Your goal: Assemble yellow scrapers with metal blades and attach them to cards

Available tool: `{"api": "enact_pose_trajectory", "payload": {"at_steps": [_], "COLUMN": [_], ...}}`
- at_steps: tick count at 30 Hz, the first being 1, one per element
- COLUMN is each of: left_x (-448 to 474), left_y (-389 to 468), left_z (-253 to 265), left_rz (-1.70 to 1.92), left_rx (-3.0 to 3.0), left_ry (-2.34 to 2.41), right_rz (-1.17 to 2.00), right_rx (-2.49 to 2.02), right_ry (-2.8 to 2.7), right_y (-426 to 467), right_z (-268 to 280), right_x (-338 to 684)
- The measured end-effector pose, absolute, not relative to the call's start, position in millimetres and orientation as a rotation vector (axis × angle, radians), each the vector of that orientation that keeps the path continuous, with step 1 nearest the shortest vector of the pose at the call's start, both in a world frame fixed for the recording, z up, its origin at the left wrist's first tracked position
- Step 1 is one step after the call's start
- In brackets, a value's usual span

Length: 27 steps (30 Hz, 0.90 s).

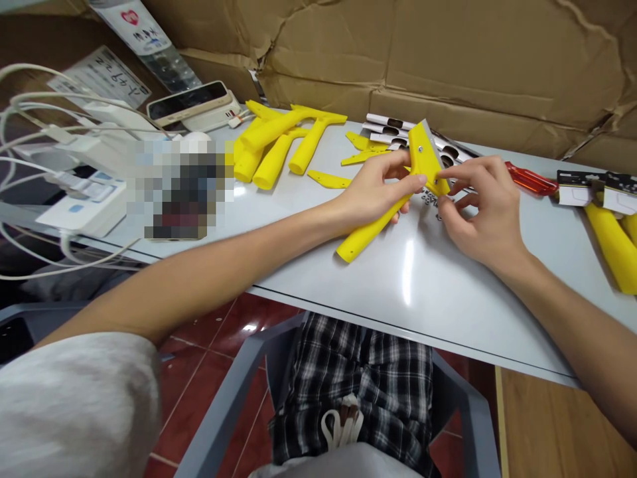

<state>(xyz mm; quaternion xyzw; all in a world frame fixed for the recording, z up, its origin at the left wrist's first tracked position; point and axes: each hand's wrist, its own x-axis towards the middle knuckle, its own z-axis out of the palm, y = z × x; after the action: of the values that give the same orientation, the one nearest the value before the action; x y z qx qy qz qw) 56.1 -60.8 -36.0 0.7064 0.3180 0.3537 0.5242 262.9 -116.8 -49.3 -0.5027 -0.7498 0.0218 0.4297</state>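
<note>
My left hand is closed round a yellow plastic scraper, which is tilted above the table with its handle toward me. A pale flat blade shows along the far edge of the scraper's head. One screw sits in the upper part of the head. At its lower corner, the thumb and index finger of my right hand close on the head beside a second, darker screw. Fingertips partly hide that spot. Below the head, several small metal nuts or screws lie scattered on the table.
Yellow scraper handles and flat yellow pieces lie left of centre. Behind are white strips with dark cut-outs; right is a red screwdriver handle near packaged yellow scrapers. Cables, a power strip and a phone crowd the left.
</note>
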Motion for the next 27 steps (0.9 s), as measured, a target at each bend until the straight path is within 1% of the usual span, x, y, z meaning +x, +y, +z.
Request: {"api": "enact_pose_trajectory", "payload": {"at_steps": [4, 9, 15, 21, 27], "left_x": [56.8, 56.8, 57.5, 56.7, 52.2], "left_y": [-60.5, -60.7, -61.6, -61.7, -56.3], "left_z": [-36.6, -36.4, -34.9, -33.6, -34.8], "left_rz": [0.854, 0.850, 0.857, 0.851, 0.783], "left_rx": [1.668, 1.630, 1.606, 1.664, 1.801], "left_ry": [0.754, 0.741, 0.738, 0.754, 0.817], "right_rz": [0.051, 0.042, 0.114, 0.002, 0.129], "right_rx": [-1.282, -1.188, -1.187, -1.097, -1.211], "right_ry": [-1.869, -1.931, -1.871, -1.926, -1.840], "right_y": [-116.6, -113.7, -112.2, -113.5, -113.9], "right_z": [-52.0, -52.3, -53.7, -49.9, -54.9], "right_x": [265.3, 264.5, 263.9, 262.3, 264.3]}}
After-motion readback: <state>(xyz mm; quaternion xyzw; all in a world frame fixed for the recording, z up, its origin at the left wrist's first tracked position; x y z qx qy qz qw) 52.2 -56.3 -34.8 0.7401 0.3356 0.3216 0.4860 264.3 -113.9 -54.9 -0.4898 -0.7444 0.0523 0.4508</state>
